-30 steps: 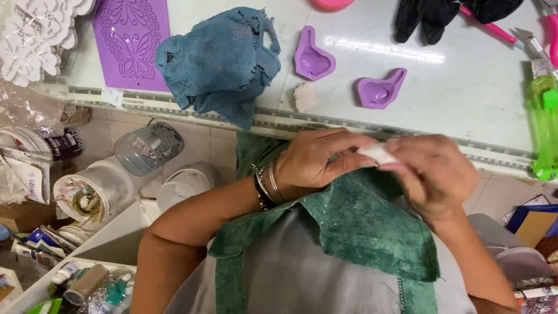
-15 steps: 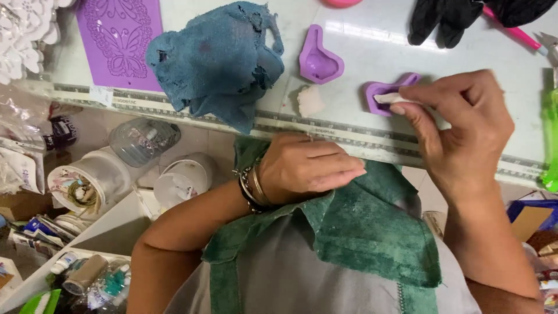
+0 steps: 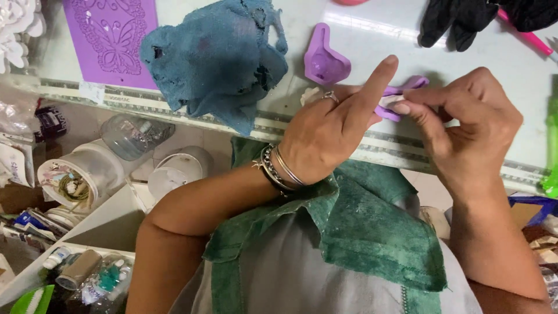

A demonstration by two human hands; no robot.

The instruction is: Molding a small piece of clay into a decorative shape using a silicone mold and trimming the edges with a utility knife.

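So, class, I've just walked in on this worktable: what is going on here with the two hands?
A person presses a bit of white paste into a small purple mould at the edge of the white table. The left hand steadies the mould, forefinger raised; the right hand pinches the paste with fingertips. A second purple mould lies just beyond, beside a crumpled blue cloth and a purple embossed butterfly mat. Black gloves lie farther back.

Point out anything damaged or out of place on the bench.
The blue rag is torn and holed, and hangs over the table's front edge. Nothing else stands out; both hands work at a purple mould.
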